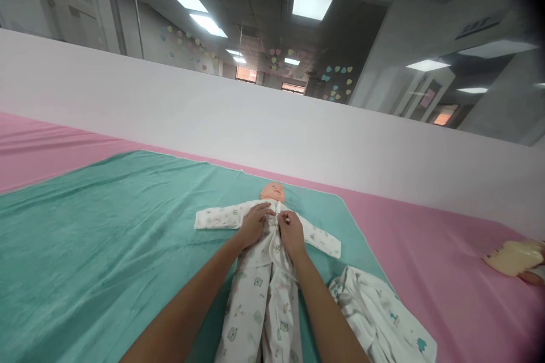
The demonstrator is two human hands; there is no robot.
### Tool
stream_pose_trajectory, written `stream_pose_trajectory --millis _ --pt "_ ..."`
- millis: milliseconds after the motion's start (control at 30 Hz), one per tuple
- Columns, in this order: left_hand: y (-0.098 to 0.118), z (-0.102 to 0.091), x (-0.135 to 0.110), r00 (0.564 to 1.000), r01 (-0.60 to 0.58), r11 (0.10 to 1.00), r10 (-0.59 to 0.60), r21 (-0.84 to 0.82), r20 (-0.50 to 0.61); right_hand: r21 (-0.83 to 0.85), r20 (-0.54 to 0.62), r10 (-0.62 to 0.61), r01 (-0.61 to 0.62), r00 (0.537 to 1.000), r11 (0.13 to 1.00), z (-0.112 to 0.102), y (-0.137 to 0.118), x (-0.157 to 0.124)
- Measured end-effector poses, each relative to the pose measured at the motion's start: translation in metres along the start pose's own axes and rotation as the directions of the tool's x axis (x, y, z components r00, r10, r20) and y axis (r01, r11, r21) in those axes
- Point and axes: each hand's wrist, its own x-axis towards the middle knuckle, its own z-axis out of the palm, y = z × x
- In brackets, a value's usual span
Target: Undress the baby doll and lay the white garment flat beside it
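A baby doll lies on its back, its head away from me. It is dressed in a white printed baby top, sleeves spread to both sides, and matching long trousers. On the chest, just below the neck, my left hand has its fingertips closed on the front edge of the top. Close beside it, my right hand pinches the other side of the same opening between thumb and fingers. What exactly lies between the fingertips is too small to make out.
Under the doll is a green blanket over a pink sheet. A crumpled white printed baby garment lies at the right. Farther right is a pale yellow object, partly cut off. A white low wall with glass above stands behind.
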Motion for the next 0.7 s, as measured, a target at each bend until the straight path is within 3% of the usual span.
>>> stream_pose_trajectory --millis 100,700 --pt "-0.001 0.0014 -0.0002 1.0 0.003 1.0 -0.003 0.011 -0.006 -0.057 -0.016 -0.087 0.086 0.996 0.995 0.0 -0.0038 -0.0023" --pt "-0.0006 0.0026 -0.001 0.999 -0.007 1.0 0.008 0.024 -0.036 0.063 -0.015 0.025 -0.024 1.0 0.998 -0.0001 0.0001 -0.0049"
